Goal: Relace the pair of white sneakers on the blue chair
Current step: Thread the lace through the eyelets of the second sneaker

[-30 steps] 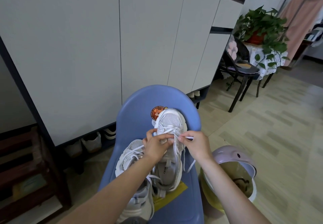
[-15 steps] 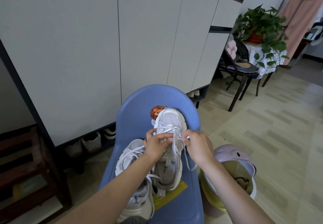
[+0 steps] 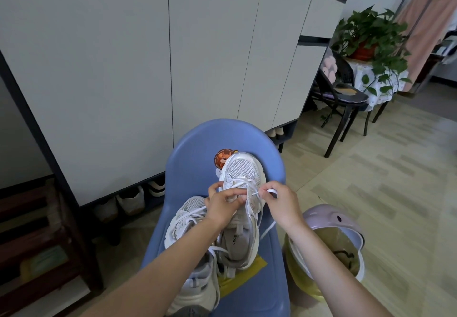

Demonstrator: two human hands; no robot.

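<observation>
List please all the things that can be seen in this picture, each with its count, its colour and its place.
sneaker: two, white, on the seat of the blue chair; one held with its toe up, the other lying to its left
shoelace: white, threaded at the held sneaker's front eyelets
blue chair: one, blue, centre
sticker: one, orange, on the chair back
cabinet: one, white doors, behind the chair
bin: one, lilac lid, floor right of the chair
black chair: one, black, far right
plant: one, green, on a small covered table
left hand: holds the upright sneaker
right hand: pinches the shoelace end
</observation>
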